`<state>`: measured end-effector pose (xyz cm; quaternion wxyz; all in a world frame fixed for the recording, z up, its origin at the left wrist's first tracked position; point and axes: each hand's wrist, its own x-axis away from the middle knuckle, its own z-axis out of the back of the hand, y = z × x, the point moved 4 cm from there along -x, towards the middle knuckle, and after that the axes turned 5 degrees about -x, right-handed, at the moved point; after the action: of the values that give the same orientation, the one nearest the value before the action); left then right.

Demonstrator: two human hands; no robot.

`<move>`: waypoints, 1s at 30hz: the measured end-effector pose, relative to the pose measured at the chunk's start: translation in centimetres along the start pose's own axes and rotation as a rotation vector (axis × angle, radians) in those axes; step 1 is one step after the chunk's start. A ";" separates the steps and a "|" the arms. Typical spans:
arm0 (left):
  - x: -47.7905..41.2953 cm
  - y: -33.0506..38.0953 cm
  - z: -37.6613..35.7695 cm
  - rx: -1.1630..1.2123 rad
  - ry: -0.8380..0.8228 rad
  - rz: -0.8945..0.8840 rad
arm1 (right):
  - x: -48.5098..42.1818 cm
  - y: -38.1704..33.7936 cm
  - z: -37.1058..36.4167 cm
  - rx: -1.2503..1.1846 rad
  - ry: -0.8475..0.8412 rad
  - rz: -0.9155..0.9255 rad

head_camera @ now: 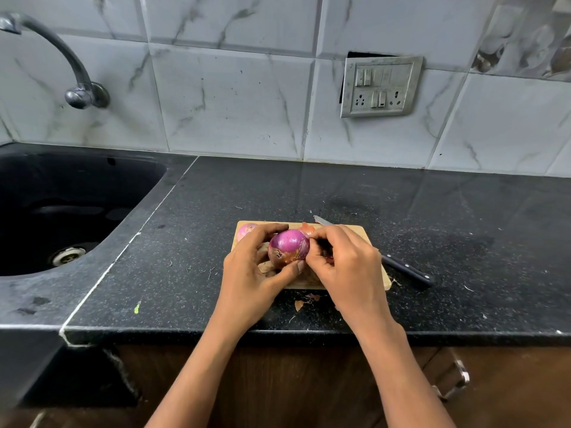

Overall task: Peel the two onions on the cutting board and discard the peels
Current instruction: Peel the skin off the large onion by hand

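Note:
My left hand (251, 270) grips a purple onion (289, 247) over the wooden cutting board (358, 231), thumb under it and fingers over its top. Brown skin still clings to the onion's lower side. My right hand (343, 261) pinches a strip of peel at the onion's right side. A second onion (245, 230) lies at the board's far left corner, partly hidden behind my left fingers. Loose peel pieces (304, 301) lie on the counter just in front of the board.
A black-handled knife (404, 268) lies across the board's right side, blade pointing to the far edge. A dark sink (61, 211) with a tap (61, 57) sits at the left. The black counter (463, 227) stretches right; a switch plate (381, 86) is on the tiled wall.

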<state>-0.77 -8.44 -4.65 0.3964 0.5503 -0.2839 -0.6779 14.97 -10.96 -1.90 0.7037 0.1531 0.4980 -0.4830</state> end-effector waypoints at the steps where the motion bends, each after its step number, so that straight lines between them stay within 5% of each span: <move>1: 0.0 0.0 0.0 0.005 -0.001 0.004 | -0.1 0.1 0.0 -0.029 0.005 -0.029; 13: 0.1 -0.9 -0.4 0.419 -0.150 0.195 | -0.8 2.4 -0.4 -0.245 -0.049 -0.345; 30: -0.1 -2.0 -0.3 0.465 -0.108 0.225 | -0.6 4.8 0.4 -0.148 -0.029 -0.529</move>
<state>-0.96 -7.34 -6.29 0.3165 0.5546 -0.5123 -0.5742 19.16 -8.66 -2.47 0.5696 -0.0413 0.5444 -0.6144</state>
